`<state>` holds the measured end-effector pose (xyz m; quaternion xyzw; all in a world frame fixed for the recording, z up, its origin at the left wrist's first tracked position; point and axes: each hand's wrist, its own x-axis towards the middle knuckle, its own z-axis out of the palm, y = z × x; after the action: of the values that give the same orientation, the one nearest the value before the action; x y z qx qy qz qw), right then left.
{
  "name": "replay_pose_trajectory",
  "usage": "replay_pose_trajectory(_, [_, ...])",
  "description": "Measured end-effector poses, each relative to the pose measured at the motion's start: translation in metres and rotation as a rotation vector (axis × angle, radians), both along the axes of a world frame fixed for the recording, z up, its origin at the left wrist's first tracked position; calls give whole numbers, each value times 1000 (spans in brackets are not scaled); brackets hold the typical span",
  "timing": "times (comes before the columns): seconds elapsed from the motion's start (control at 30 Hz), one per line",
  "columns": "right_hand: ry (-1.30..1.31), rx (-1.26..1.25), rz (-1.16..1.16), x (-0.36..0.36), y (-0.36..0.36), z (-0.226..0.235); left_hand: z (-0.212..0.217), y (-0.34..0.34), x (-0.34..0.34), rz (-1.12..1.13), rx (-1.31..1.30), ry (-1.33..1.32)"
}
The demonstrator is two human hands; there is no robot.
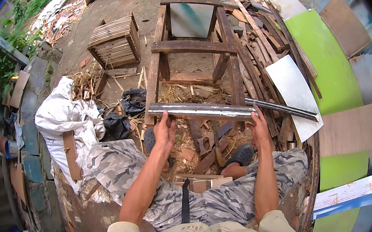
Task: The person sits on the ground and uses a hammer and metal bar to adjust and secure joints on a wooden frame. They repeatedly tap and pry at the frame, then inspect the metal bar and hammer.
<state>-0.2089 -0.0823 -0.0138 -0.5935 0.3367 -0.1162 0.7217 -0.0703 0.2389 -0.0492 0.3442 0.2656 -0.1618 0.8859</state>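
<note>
A dark wooden bar (203,110) with a streak of worn white paint lies across the near ends of a weathered wooden frame's (196,47) two side rails. My left hand (165,131) grips the bar near its left end, fingertips up over the near edge. At the right end, my right hand (259,128) has its fingers and thumb about the bar's tip. The frame has crosspieces and legs, and a pale panel (191,18) shows at its far end. Below the bar, on the ground, is what looks like a handsaw with a wooden handle (206,143).
A slatted wooden crate (115,41) stands at the far left. White sacking (68,113) and black plastic bags (117,125) lie left. Scrap wood (253,58) is heaped right, beside dark metal lengths (286,110), a white sheet (291,90) and green panels (321,54). Shavings cover the ground.
</note>
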Motion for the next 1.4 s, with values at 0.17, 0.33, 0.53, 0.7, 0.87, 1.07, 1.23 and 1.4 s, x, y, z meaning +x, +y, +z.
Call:
replay_pose_trajectory(0.17, [-3, -80, 41, -3, -5, -20, -6, -5, -5, 36, -53, 28])
replay_pose_trajectory(0.33, [85, -306, 94, -3, 2, -14, -4, -7, -9, -11, -4, 27])
replay_pose_trajectory(0.53, [142, -430, 176, 1, 9, -15, -10, -6, -6, 81, 35, 18])
replay_pose_trajectory(0.7, [173, -451, 205, 4, 17, -13, -9, -2, -7, 99, 37, 42])
replay_pose_trajectory(0.87, [139, -297, 169, -1, 10, -28, -5, -5, -11, 81, 57, 24])
replay_pose_trajectory(1.07, [99, -135, 114, 4, 10, -28, -2, 0, -10, -41, 201, 23])
replay_pose_trajectory(1.23, [139, -210, -39, -5, -2, -33, 67, 8, -5, -808, 734, 103])
replay_pose_trajectory(1.4, [222, 25, -92, -11, -1, -19, 88, 46, 29, -342, 1615, -729])
